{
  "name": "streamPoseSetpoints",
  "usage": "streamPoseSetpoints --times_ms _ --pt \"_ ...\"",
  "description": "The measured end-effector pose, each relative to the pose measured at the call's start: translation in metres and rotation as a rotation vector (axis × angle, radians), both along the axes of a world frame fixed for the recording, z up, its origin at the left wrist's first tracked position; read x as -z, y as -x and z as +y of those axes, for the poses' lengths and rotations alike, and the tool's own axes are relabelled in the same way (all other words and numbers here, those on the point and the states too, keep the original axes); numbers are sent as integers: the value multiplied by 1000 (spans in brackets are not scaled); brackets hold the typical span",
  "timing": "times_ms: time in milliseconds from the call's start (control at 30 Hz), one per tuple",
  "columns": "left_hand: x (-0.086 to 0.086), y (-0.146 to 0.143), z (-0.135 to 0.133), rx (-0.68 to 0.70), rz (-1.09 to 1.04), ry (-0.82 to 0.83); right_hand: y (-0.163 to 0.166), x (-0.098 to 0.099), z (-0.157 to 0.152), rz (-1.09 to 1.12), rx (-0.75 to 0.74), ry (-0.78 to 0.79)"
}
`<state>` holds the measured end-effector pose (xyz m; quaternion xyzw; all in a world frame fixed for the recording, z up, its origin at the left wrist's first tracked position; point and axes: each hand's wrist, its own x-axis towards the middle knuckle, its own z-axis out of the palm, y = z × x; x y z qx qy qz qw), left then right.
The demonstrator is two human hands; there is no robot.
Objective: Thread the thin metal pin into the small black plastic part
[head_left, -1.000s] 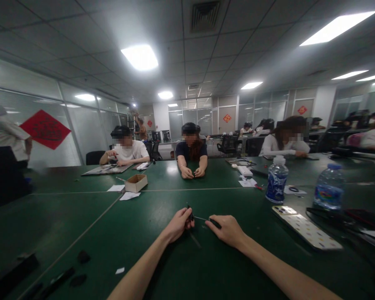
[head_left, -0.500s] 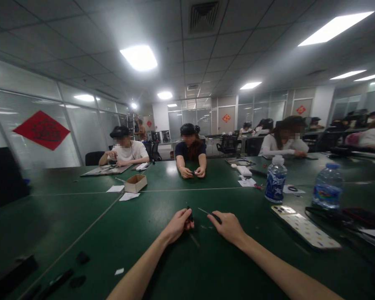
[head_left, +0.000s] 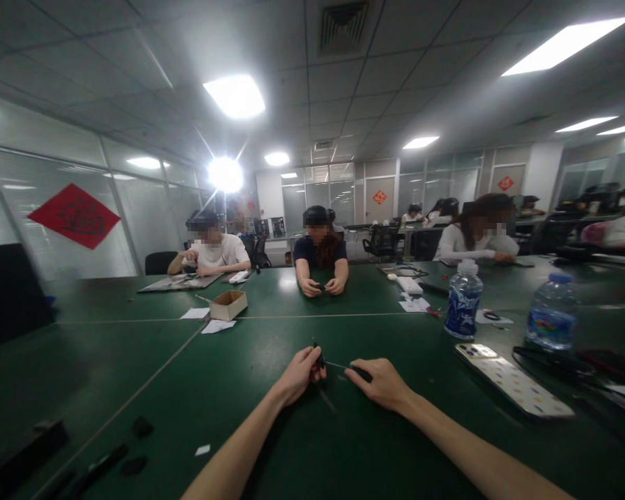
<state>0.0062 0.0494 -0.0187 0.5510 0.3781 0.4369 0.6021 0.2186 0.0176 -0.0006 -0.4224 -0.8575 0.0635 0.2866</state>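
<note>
My left hand (head_left: 299,375) is closed around a small black part (head_left: 319,355), holding it upright above the green table (head_left: 271,451). My fingers cover much of this part, and its exact kind does not show. In my right hand (head_left: 382,382) is a screwdriver with a black handle (head_left: 362,373), gripped between thumb and fingers. Its thin metal shaft points left, and the tip reaches the black part or lies very close to it; contact is too small to make out.
To the right lie a phone in a patterned case (head_left: 515,382), a blue-labelled bottle (head_left: 463,302) and a water bottle (head_left: 551,312). Dark pieces (head_left: 132,465) lie front left. An open cardboard box (head_left: 229,305) sits further back. Across the table a person (head_left: 320,253) handles something small.
The screwdriver's tip has come to the black part; before, a gap stood between them. My left hand keeps its hold. The whole view has shifted slightly.
</note>
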Motion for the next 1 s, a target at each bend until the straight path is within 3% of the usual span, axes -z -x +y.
streamPoseSetpoints --times_ms 1000 --pt "0 1 3 35 4 -18 1 2 0 -49 60 -29"
